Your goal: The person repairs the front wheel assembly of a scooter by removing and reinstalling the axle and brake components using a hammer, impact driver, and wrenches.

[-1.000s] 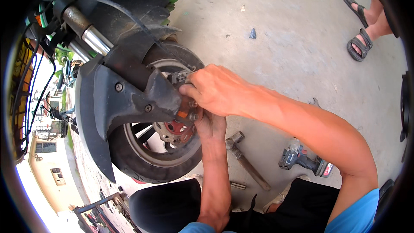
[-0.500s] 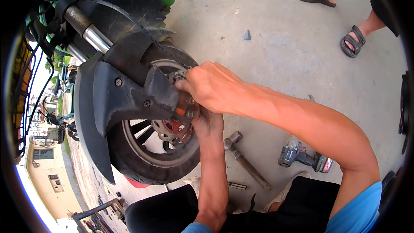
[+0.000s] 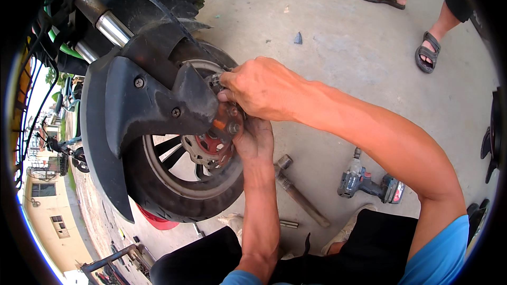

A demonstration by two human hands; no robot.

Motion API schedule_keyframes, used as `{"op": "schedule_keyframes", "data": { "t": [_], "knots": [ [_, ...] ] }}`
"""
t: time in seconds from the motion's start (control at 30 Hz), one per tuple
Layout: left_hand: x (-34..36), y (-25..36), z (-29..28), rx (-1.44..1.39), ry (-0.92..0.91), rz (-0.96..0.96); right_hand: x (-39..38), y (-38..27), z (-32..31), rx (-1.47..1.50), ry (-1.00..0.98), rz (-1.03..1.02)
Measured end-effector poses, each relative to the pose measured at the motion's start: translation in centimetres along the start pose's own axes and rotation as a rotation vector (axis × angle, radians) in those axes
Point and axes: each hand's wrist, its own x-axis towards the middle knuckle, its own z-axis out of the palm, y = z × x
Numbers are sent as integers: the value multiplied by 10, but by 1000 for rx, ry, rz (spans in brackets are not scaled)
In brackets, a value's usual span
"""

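Front wheel [image 3: 173,158] sits beneath the dark fender [image 3: 142,97], probably heavy and stiff, best held by its tyre [image 3: 208,194]; right hand [image 3: 264,89] and left hand [image 3: 257,140] meet around the rusty fork end [image 3: 224,119], their grip too hidden to tell.

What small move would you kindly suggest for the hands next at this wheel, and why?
Perhaps gently wiggle the dark metal part with the right hand to test for looseness: that hand is at it, while the left hand, at the rusty bracket below, could steady that.
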Motion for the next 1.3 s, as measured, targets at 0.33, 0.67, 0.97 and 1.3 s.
{"op": "schedule_keyframes", "data": {
  "t": [0.33, 0.67, 0.97, 1.3],
  "knots": [
    [6, -3, -1, 8, -5, -58, -43, 61, -31, -145, -263, 409],
    [8, 4, -12, -53, 9, -54, -229, 126, 16, -517, -899, 609],
    [4, 1, -5, 65, 53, -46, -210, 108, 10, -489, -679, 554],
    [13, -3, -18, 69, 36, 37, -68, 20, -28, 554, 6, 670]
  ]
}}
